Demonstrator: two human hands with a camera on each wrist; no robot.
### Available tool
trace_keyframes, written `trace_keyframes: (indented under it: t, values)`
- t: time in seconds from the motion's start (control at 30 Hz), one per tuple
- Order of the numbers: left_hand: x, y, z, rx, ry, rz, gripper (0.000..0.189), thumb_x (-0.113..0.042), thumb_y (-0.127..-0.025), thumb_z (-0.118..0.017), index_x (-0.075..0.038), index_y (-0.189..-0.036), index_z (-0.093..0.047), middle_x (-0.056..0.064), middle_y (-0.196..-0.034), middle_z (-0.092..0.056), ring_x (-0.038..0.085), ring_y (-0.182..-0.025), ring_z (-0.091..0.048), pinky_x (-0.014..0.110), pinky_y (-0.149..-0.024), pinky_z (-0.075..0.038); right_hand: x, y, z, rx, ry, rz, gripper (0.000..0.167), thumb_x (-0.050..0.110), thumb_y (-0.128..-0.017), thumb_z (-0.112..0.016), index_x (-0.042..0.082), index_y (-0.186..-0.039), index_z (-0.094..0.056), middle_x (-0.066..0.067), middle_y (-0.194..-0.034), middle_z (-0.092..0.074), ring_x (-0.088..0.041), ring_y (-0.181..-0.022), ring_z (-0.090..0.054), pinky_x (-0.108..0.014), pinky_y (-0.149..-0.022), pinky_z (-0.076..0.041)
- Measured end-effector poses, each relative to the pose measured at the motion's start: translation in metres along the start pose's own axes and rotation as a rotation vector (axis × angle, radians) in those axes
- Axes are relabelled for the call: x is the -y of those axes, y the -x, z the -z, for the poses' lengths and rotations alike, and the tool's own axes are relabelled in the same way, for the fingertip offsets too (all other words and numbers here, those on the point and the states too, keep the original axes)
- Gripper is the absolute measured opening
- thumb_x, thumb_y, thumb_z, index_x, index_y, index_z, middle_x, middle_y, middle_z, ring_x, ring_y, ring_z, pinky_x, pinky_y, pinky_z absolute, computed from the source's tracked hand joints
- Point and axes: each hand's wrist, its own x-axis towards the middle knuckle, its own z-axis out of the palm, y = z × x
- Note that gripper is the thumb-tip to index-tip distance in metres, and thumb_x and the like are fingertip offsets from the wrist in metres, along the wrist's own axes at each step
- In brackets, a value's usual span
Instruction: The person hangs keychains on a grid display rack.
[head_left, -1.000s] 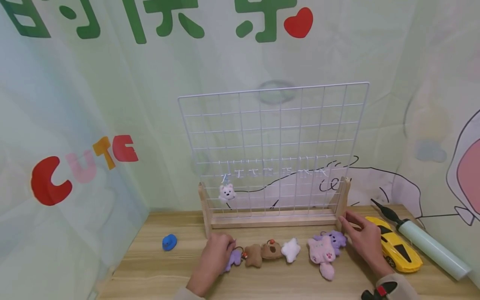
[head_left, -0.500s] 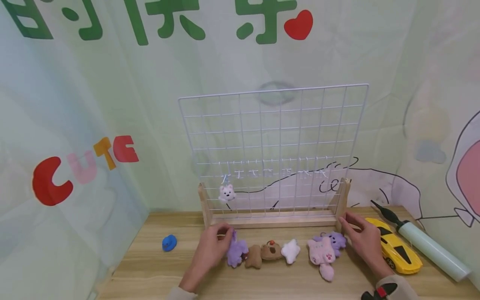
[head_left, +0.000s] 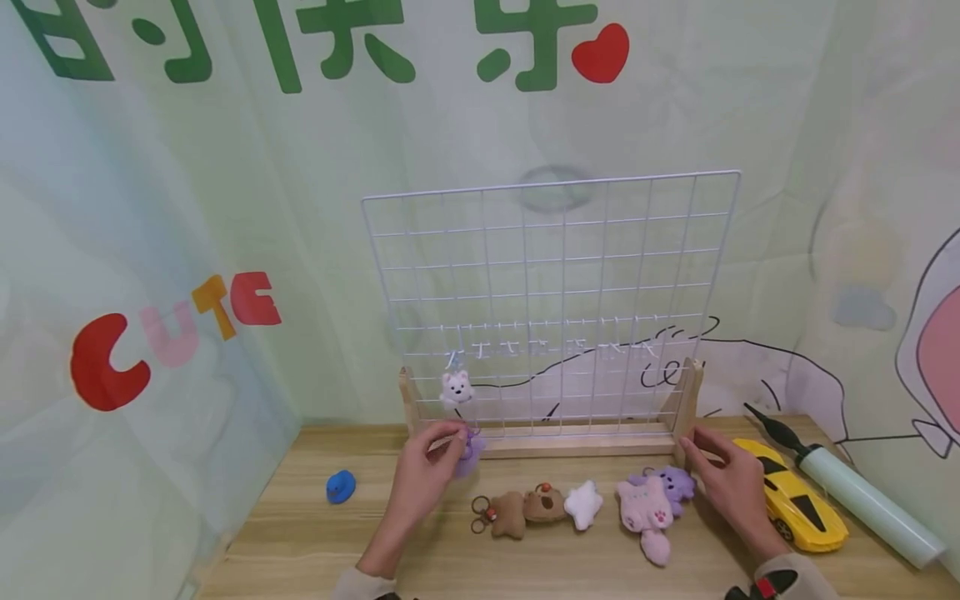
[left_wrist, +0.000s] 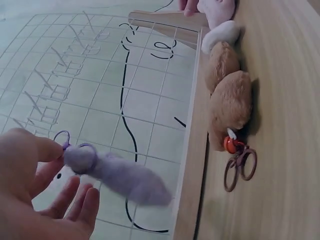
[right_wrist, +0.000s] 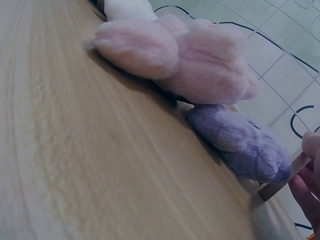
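My left hand (head_left: 420,471) pinches the purple ring of a purple plush keychain (left_wrist: 132,182) between thumb and fingertips. The plush dangles in front of the white wire grid rack (head_left: 540,275), low at its left side. Just above it, a white bear keychain (head_left: 456,390) hangs from one of the small white hooks (head_left: 482,348). My right hand (head_left: 726,479) holds the foot of the rack's right wooden upright (head_left: 690,398) between thumb and fingers. Beside that hand lie a pink plush (head_left: 645,507) and another purple plush (head_left: 678,485), the pink one partly covering it.
On the wooden table (head_left: 300,558) lie a brown plush (head_left: 507,514) with metal rings, a brown plush head (head_left: 543,503) and a white star plush (head_left: 582,504). A blue duck (head_left: 341,486) is at left. A yellow toy car (head_left: 798,500) and a pump (head_left: 862,496) lie at right.
My left hand has lifted the purple plush keychain off the table and raised it toward the rack, uncovering the brown plush's rings. My right hand has stayed at the wooden upright.
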Motion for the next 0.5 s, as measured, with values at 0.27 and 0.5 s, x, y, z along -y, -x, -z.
trace_keyframes:
  t: [0.27, 0.5]
  values:
    - [-0.012, -0.008, -0.004, -0.071, -0.071, -0.047, 0.009, -0.013, -0.102, -0.076, -0.011, -0.109, -0.082, 0.006, -0.11, -0.079, 0.009, -0.099, -0.073, 0.021, -0.086, -0.063, 0.002, 0.0, 0.001, -0.001, 0.006, -0.006, 0.048, 0.032, -0.103, -0.076, -0.001, -0.137, -0.071, -0.026, -0.132, -0.075, -0.042, -0.117, -0.074, 0.005, -0.077, -0.046]
    - [-0.031, -0.019, -0.013, -0.149, 0.029, -0.068, 0.011, -0.015, -0.103, -0.076, -0.011, -0.11, -0.082, 0.008, -0.108, -0.082, 0.01, -0.093, -0.074, 0.02, -0.075, -0.063, 0.003, 0.001, 0.001, -0.001, 0.031, -0.01, 0.048, 0.032, -0.104, -0.075, -0.001, -0.137, -0.07, -0.026, -0.133, -0.075, -0.042, -0.117, -0.074, -0.019, -0.083, -0.063]
